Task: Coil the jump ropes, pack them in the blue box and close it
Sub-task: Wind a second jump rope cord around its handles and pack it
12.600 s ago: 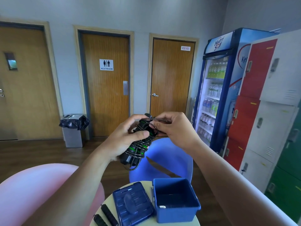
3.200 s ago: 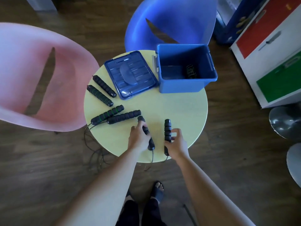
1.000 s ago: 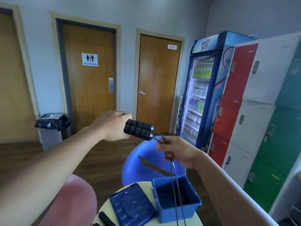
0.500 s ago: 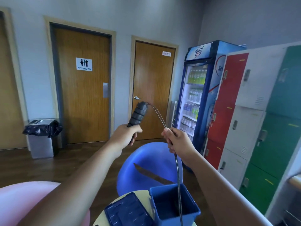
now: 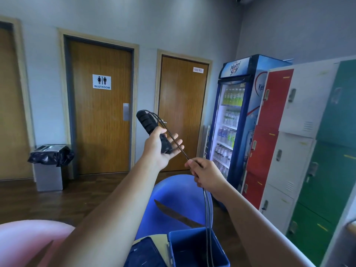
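Note:
My left hand (image 5: 160,146) is raised palm-up at chest height, its thumb clamping the two black jump rope handles (image 5: 147,122) against the palm while the fingers spread out. The thin black cord (image 5: 174,140) runs from the handle tops across those fingers to my right hand (image 5: 206,175), which pinches it. Below that hand the doubled cord hangs down in front of the open blue box (image 5: 198,251) at the bottom edge. The dark blue lid (image 5: 144,255) lies left of the box on the round table (image 5: 154,240).
A blue chair (image 5: 179,199) stands behind the table and a pink chair (image 5: 28,239) at the lower left. A drinks fridge (image 5: 237,122) and coloured lockers (image 5: 308,151) line the right wall. A bin (image 5: 50,166) stands by the doors.
My left hand has tipped the handles over to the left and spread its fingers. My right hand has slid lower and to the right along the cord, pulling it across the left fingers.

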`<state>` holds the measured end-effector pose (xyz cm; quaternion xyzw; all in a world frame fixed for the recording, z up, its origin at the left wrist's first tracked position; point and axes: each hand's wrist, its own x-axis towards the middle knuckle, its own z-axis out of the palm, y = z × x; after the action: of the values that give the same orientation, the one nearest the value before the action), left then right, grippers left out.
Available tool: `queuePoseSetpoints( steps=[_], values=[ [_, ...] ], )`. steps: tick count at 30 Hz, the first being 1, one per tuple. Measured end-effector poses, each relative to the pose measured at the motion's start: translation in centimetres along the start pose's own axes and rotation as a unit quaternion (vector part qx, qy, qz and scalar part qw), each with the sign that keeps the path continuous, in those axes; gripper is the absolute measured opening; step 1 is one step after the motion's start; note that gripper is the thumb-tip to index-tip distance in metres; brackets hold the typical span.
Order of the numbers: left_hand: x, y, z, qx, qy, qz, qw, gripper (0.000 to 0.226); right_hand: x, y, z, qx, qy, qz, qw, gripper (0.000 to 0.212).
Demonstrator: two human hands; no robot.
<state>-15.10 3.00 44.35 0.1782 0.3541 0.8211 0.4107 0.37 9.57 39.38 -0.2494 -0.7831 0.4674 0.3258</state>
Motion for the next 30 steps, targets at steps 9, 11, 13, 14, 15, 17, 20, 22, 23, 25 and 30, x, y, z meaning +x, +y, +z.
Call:
queuePoseSetpoints(
  steps=[9, 11, 13, 14, 15, 17, 20, 22, 23, 25, 30],
  values=[
    [1.0, -1.4, 2.3, -0.004, -0.044, 0.011, 0.999, 0.005, 0.9, 1.7, -2.5, -0.013, -0.001, 0.010, 1.000, 0.025],
    [1.3, -1.5, 2.8, 0.001, -0.028, 0.020, 0.999, 0.004, 1.1, 1.7, -2.6, -0.019, -0.009, 0.005, 1.000, 0.025],
    [1.8, -1.5, 3.0, 0.004, -0.013, 0.022, 1.000, 0.009, 1.3, 1.6, -2.6, -0.020, -0.016, 0.000, 1.000, 0.024],
    [2.0, -1.4, 3.0, 0.011, -0.010, 0.024, 1.000, 0.010, 1.4, 1.6, -2.7, -0.022, -0.019, -0.003, 1.000, 0.022],
    [2.0, -1.3, 3.0, 0.023, -0.007, 0.029, 0.999, 0.012, 1.5, 1.6, -2.7, -0.029, -0.023, -0.006, 0.999, 0.021],
    [2.3, -0.9, 2.9, 0.057, 0.004, 0.047, 0.997, 0.013, 1.7, 1.8, -3.0, -0.061, -0.032, -0.013, 0.998, 0.017],
    [3.4, 0.0, 1.8, 0.158, 0.042, 0.096, 0.982, 0.005, 1.7, 2.3, -3.7, -0.141, -0.053, -0.026, 0.988, 0.016],
    [4.6, 0.7, 0.2, 0.284, 0.072, 0.153, 0.944, 0.032, 1.6, 2.7, -4.4, -0.198, -0.079, -0.025, 0.977, 0.017],
    [4.8, 1.0, -0.6, 0.374, 0.088, 0.191, 0.903, 0.042, 1.5, 2.8, -4.8, -0.210, -0.089, -0.021, 0.973, 0.017],
    [4.6, 1.5, -2.2, 0.587, 0.104, 0.251, 0.763, 0.057, 1.6, 2.8, -5.3, -0.225, -0.093, -0.022, 0.970, 0.017],
    [2.7, 1.3, -4.4, 0.886, -0.051, 0.203, 0.413, 0.070, 2.3, 1.1, -6.8, -0.291, -0.057, -0.086, 0.951, 0.013]
  ],
)
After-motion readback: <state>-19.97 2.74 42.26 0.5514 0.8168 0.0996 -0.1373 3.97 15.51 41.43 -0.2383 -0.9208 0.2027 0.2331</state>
